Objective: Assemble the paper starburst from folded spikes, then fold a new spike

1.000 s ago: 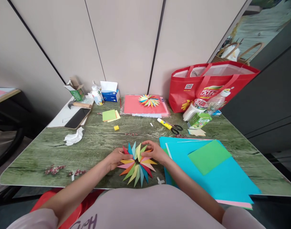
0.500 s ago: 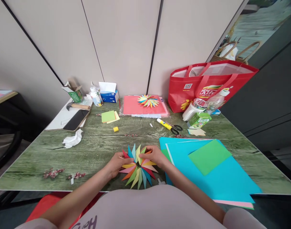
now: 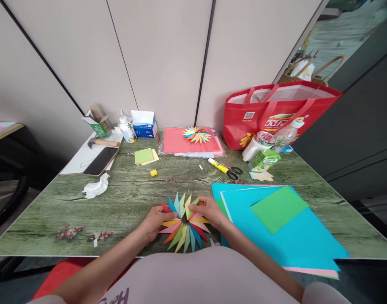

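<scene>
A multicoloured paper star (image 3: 184, 226) of pointed folded pieces lies on the green table (image 3: 126, 198) right in front of me. My left hand (image 3: 155, 220) rests on its left side, fingers curled onto the red and yellow points. On the star's upper right edge, my right hand (image 3: 209, 210) pinches the orange and green points with closed fingers. A second finished paper star (image 3: 197, 134) lies on a pink paper stack (image 3: 181, 145) at the back.
Large blue sheets (image 3: 291, 236) with a green sheet (image 3: 278, 208) lie to the right. A glue stick (image 3: 218, 165) and scissors (image 3: 234, 172) sit mid-table. A red bag (image 3: 276, 114), a jar, boxes, a phone (image 3: 98, 160), a crumpled tissue (image 3: 94, 187) and sticky notes (image 3: 144, 156) line the back.
Both hands and the star have shifted slightly toward me and to the right; the grip on the star's points stays the same.
</scene>
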`<state>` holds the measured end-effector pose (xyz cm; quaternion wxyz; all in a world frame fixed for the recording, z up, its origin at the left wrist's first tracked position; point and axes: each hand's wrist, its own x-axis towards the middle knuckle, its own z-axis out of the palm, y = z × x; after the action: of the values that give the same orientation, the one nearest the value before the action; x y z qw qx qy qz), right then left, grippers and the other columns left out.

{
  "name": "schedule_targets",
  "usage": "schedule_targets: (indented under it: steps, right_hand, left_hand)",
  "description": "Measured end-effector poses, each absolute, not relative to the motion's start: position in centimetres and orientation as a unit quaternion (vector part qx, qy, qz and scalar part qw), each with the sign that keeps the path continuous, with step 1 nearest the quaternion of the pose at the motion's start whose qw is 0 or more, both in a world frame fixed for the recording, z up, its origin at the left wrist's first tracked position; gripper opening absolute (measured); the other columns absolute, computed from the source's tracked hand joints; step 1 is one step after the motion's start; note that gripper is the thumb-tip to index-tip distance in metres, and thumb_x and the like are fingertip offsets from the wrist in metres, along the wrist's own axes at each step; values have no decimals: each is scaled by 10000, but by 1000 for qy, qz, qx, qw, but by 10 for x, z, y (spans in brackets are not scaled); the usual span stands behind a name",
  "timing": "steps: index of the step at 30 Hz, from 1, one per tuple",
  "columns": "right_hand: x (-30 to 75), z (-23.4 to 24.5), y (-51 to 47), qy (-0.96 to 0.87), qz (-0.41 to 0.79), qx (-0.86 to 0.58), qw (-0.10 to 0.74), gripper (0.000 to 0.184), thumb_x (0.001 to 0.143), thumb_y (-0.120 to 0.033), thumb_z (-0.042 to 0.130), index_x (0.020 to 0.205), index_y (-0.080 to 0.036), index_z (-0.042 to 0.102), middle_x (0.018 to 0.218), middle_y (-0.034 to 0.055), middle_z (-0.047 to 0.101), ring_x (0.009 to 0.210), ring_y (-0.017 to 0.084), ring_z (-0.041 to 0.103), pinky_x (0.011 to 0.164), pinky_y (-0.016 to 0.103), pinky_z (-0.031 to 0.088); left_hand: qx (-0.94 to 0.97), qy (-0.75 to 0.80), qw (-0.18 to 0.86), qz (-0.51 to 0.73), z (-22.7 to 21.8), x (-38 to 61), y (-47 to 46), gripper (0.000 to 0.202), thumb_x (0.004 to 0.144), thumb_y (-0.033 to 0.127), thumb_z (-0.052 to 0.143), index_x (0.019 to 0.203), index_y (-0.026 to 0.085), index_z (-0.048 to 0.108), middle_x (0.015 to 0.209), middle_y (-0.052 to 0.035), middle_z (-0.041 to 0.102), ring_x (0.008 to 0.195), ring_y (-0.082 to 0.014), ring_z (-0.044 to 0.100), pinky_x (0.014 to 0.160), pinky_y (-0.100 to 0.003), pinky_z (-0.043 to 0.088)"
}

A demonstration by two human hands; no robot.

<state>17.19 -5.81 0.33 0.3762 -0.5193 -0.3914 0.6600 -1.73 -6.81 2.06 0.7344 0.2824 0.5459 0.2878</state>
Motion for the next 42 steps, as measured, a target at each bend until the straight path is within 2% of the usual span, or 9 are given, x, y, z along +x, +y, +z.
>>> schedule_targets:
  steps: [15,21,24,31,42]
  right_hand:
    - [173,4,-60,-365,666,-517,394,340,479,-393,764,600,-149,559,570,-5,592,511,125,527,510,257,405]
    - [172,6,-60,-359,665,-516,403,363,451,-405,774,574,-147,550,556,-8,588,494,114,513,498,245,390]
    - [172,6,-60,-361,667,-512,404,380,431,-418,777,570,-149,549,565,-4,593,507,119,522,507,247,395]
    - [173,1,-60,-364,667,-504,411,446,440,-330,792,800,-165,587,577,-21,595,517,127,546,513,246,408]
    - [174,2,-62,-378,671,-478,422,393,500,-318,772,816,-169,593,656,-2,629,565,131,567,559,253,424]
  left_hand:
    - [271,558,728,293,32,-14,-69,246,463,224,785,612,128,614,559,-13,648,506,-133,583,518,-245,453]
    - [277,561,729,277,28,-16,-67,279,463,250,789,658,119,638,622,-47,678,555,-155,609,534,-250,451]
    - [282,555,732,278,27,-15,-67,285,447,257,796,633,114,635,593,-43,671,515,-139,593,506,-230,428]
    - [287,551,734,274,26,-13,-67,296,448,273,800,653,118,654,600,-44,680,521,-144,602,511,-230,433]
    - [276,565,725,281,25,-8,-66,310,431,293,814,629,104,669,623,-84,697,535,-173,626,534,-260,478]
